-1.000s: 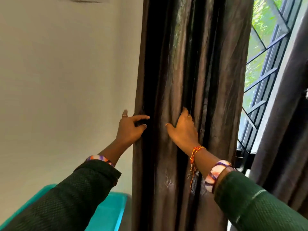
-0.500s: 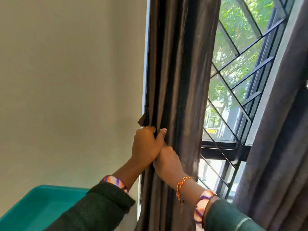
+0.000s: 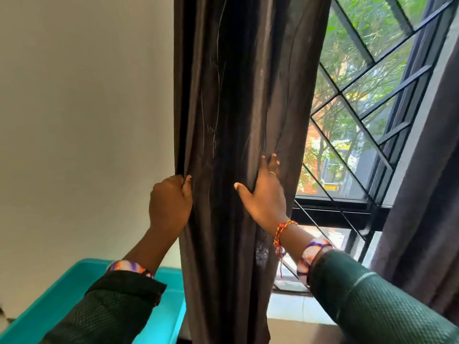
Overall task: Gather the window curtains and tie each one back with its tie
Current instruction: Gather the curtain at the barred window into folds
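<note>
Left hand [image 3: 170, 203] is fisted on the left edge of the dark brown, slightly shiny curtain [image 3: 238, 108]. Right hand [image 3: 264, 197] is open, fingers spread, pressed flat on its folds near the right edge. The curtain hangs bunched in vertical pleats left of the black-grilled window [image 3: 367, 115]; a turquoise plastic bin [image 3: 49, 304] sits lower left.

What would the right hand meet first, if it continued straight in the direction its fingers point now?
Probably only more of the brown curtain: the right hand lies flat on its folds with its fingers pointing up along the fabric. Depth is unclear here.
</note>
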Tool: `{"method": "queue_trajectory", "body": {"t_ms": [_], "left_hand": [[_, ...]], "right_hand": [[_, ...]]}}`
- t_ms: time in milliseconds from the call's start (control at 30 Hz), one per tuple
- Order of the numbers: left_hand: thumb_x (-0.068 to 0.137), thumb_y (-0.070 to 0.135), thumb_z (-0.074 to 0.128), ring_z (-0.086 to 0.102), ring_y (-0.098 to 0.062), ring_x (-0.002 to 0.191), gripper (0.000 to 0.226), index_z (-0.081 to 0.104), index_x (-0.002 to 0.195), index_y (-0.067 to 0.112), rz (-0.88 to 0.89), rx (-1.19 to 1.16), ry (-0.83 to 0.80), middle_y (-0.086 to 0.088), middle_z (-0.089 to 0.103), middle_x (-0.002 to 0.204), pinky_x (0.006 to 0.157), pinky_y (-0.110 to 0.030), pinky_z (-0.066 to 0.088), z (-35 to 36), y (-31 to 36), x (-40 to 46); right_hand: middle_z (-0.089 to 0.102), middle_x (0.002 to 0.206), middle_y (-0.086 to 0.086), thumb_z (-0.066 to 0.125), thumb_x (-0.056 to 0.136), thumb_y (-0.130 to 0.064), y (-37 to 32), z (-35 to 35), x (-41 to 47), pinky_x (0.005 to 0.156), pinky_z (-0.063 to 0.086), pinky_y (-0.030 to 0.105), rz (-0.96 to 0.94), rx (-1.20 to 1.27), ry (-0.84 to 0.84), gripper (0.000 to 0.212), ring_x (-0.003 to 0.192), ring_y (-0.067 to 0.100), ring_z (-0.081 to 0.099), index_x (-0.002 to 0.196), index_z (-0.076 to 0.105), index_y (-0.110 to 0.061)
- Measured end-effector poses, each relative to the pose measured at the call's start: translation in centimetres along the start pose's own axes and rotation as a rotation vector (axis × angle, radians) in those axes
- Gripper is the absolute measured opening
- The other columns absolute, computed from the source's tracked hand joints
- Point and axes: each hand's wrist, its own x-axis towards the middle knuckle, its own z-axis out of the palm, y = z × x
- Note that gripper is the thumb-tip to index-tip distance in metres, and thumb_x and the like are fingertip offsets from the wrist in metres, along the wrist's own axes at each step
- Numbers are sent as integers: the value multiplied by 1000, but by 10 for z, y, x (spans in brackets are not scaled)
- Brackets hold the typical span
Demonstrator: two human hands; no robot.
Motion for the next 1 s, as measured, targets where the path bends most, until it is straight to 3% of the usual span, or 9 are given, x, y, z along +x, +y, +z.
{"method": "queue_trajectory", "body": {"t_ms": [100, 233, 333, 400, 533, 633, 767, 867, 1000], "left_hand": [[95, 25, 46, 60, -24, 65, 35, 66, 87, -3, 6, 28, -16, -18, 68, 79, 69, -25, 46, -5, -2, -1], [95, 28, 46, 64, -29, 71, 35, 66, 89, 0, 44, 29, -50, -18, 69, 81, 71, -29, 50, -2, 6, -8], [95, 26, 46, 65, -31, 75, 33, 66, 90, 0, 60, -20, -89, -18, 69, 83, 73, -34, 54, 4, 17, -15], [95, 24, 46, 65, -33, 75, 32, 66, 90, -1, 100, -42, -108, -20, 69, 83, 73, -40, 55, 11, 26, -21], [96, 20, 44, 65, -32, 72, 32, 65, 87, -3, 163, -55, -136, -20, 68, 80, 64, -30, 50, 17, 46, -39], [95, 21, 45, 66, -31, 65, 34, 66, 82, -2, 227, -88, -121, -19, 69, 74, 57, -25, 45, 15, 55, -49], [97, 30, 40, 63, -23, 66, 41, 67, 87, 0, 179, -241, -167, -15, 69, 77, 62, -25, 47, 9, 67, -58], [95, 35, 41, 61, -29, 64, 46, 64, 78, -1, 247, -234, -161, -18, 66, 73, 58, -25, 36, 6, 74, -65], [92, 24, 45, 62, -41, 62, 41, 62, 71, -7, 275, -69, -158, -27, 65, 70, 55, -37, 45, -1, 65, -58]], "right_hand": [[-2, 157, 17, 52, 91, -26, -11, 11, 3, 111, 31, 44, -14, -81, -58, 67, 143, 36, 17, 147, 21, -5], [-7, 157, 15, 42, 87, 1, -16, 24, -10, 118, 17, 42, -62, -89, -81, 71, 146, 31, -4, 148, 6, -3], [8, 155, 23, 45, 79, 12, -16, 36, -29, 115, 24, 47, -160, -149, 47, 76, 144, 39, 10, 146, 11, 3], [25, 150, 26, 43, 80, 6, -15, 43, -39, 113, 26, 48, -220, -231, 206, 69, 140, 37, 23, 145, 18, 4], [25, 150, 18, 26, 85, -6, -13, 35, -61, 116, 5, 40, -268, -307, 291, 68, 146, 26, -6, 146, -4, -3], [38, 146, 17, 29, 79, -3, -4, 32, -81, 113, 27, 40, -221, -272, 119, 74, 136, 31, 36, 148, 5, -3], [-24, 152, -1, 33, 94, 1, -9, 1, -106, 100, 46, 35, -59, -97, -237, 81, 143, 25, 22, 131, -37, -21], [-15, 158, 0, 32, 97, -3, -16, -7, -114, 95, 43, 33, -18, -76, -233, 73, 136, 27, 36, 144, -23, -18], [-25, 150, 6, 47, 89, -20, -5, -7, -129, 118, 11, 47, -300, -144, -194, 81, 145, 29, -11, 149, -7, -13]]}}
